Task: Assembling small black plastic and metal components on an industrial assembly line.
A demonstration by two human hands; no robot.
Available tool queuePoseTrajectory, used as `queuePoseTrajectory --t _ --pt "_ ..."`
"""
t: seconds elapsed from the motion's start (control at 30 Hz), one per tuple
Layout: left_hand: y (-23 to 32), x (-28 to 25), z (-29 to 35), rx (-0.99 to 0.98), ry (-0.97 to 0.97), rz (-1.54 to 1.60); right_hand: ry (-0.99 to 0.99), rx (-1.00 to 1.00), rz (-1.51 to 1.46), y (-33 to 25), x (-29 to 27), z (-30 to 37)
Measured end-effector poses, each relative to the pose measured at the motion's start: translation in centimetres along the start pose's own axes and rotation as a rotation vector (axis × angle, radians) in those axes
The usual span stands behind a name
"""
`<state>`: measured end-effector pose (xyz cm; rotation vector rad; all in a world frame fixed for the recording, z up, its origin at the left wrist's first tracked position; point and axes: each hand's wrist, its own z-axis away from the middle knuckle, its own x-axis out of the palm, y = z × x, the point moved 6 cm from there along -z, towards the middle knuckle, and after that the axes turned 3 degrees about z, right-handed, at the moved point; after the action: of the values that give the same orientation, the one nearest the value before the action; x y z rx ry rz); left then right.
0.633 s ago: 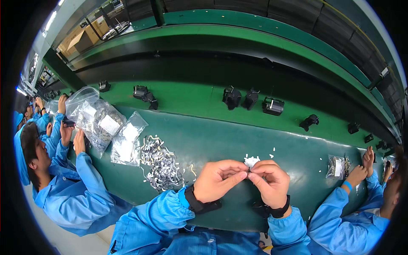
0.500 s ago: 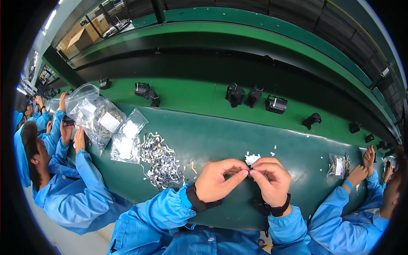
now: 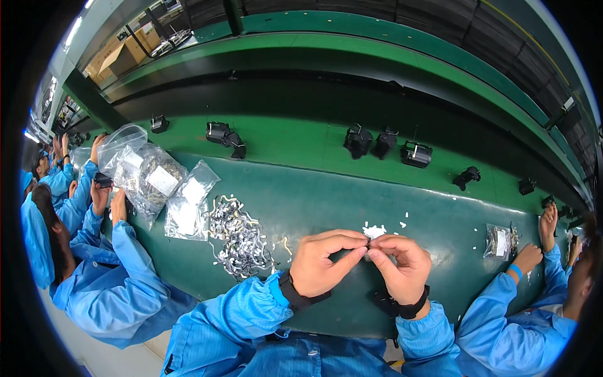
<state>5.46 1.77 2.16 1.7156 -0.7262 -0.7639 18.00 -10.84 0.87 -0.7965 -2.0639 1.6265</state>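
Observation:
My left hand (image 3: 323, 262) and my right hand (image 3: 402, 267) meet over the green worktop, fingertips nearly touching. Both pinch at one small dark piece; its kind is too small and too covered to make out. Just beyond the fingertips lies a small heap of white bits (image 3: 375, 232), with a few loose ones to its right. To the left of my left hand spreads a tangled pile of short black, white and yellowish cables (image 3: 239, 242). One yellowish strand (image 3: 287, 245) lies apart from it. Something black (image 3: 384, 303), partly hidden, rests beside my right wrist.
Clear plastic bags (image 3: 151, 179) with small parts stand at the left. A smaller bag (image 3: 498, 243) lies at the right. Black housings (image 3: 358, 141) sit along a green conveyor belt (image 3: 286, 143) beyond the worktop (image 3: 301, 195). Co-workers in blue (image 3: 119, 286) sit on both sides.
The black housings on the belt have shifted slightly right. My fingertips have moved a little upward, still pinched together. At the right, a co-worker's hand has risen toward the belt.

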Motion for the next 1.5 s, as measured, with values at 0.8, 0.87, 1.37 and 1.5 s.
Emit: queuePoseTrajectory --t 0.8,0.87,1.37,1.5 --pt "-2.7 -0.2 0.1 -0.181 0.018 0.342 0.106 0.077 0.1 0.1 -1.1 -0.4" --pt "-3.0 -0.4 -0.1 -0.248 0.013 0.408 0.051 0.12 0.269 0.1 -1.4 -0.9" --pt "-4.0 -0.3 -0.4 -0.364 -0.038 0.622 -0.001 -0.069 0.672 -1.0 -1.3 -2.0" --pt "-3.9 -0.1 -0.6 -0.397 -0.063 0.616 0.0 -0.007 0.547 -1.2 -1.6 -1.8"
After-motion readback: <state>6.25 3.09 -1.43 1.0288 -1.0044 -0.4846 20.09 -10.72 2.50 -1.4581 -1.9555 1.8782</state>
